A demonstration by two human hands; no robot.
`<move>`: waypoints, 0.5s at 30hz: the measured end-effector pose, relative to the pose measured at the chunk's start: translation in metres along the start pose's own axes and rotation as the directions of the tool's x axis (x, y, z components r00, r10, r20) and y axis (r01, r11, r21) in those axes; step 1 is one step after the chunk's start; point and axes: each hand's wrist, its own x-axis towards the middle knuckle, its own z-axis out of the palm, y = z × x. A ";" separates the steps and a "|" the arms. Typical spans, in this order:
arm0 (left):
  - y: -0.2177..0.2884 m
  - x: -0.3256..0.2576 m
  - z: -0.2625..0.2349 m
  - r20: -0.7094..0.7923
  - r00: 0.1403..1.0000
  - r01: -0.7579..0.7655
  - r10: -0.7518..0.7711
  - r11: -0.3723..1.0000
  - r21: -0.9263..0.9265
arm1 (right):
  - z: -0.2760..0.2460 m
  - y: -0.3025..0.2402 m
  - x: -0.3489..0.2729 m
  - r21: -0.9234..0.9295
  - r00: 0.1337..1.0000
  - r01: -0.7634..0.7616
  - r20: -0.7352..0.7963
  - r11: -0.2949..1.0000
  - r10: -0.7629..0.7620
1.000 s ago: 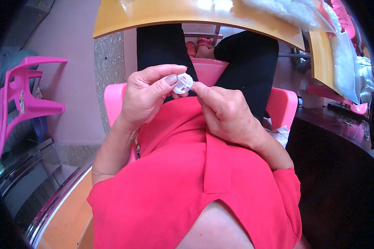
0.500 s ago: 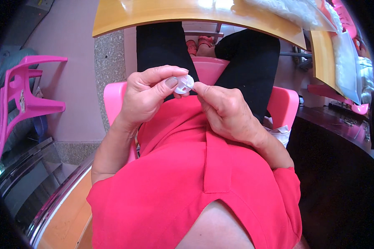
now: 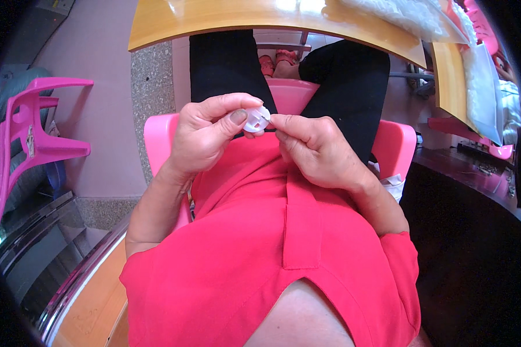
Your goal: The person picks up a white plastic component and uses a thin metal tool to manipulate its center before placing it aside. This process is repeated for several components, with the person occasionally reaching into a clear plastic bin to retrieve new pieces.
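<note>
My left hand (image 3: pixel 205 130) holds a small round white plastic piece (image 3: pixel 255 120) between thumb and fingers above my lap. Slot-like openings show in the piece's face. From the right, my right hand (image 3: pixel 318 147) reaches its edge with thumb and forefinger pinched together. A tiny dark thing seems to stick out at those fingertips, against the piece, but it is too small to name. The other fingers of my right hand are curled under.
A wooden table (image 3: pixel 214 26) spans the far side, with clear plastic bags of white things (image 3: pixel 399 14) at its right. I sit in a pink plastic chair (image 3: pixel 398 147). Another pink chair (image 3: pixel 49 147) stands at left; a dark surface (image 3: pixel 463 173) with small metal bits is at right.
My right hand has shifted slightly upward beside the round piece, its wrist rising a little. The left hand keeps its hold, with the piece turned very slightly.
</note>
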 end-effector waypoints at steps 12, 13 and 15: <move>0.001 0.003 0.006 -0.093 0.987 0.116 -0.134 0.978 -0.173 | 0.001 0.000 -0.004 -0.434 0.984 0.079 -0.109 0.897 -0.140; 0.000 0.003 0.006 -0.091 0.987 0.113 -0.129 0.980 -0.163 | 0.002 -0.001 -0.004 -0.459 0.988 0.066 -0.096 0.886 -0.124; -0.001 0.003 0.006 -0.090 0.988 0.113 -0.127 0.982 -0.153 | 0.004 -0.001 -0.005 -0.485 0.991 0.052 -0.086 0.873 -0.107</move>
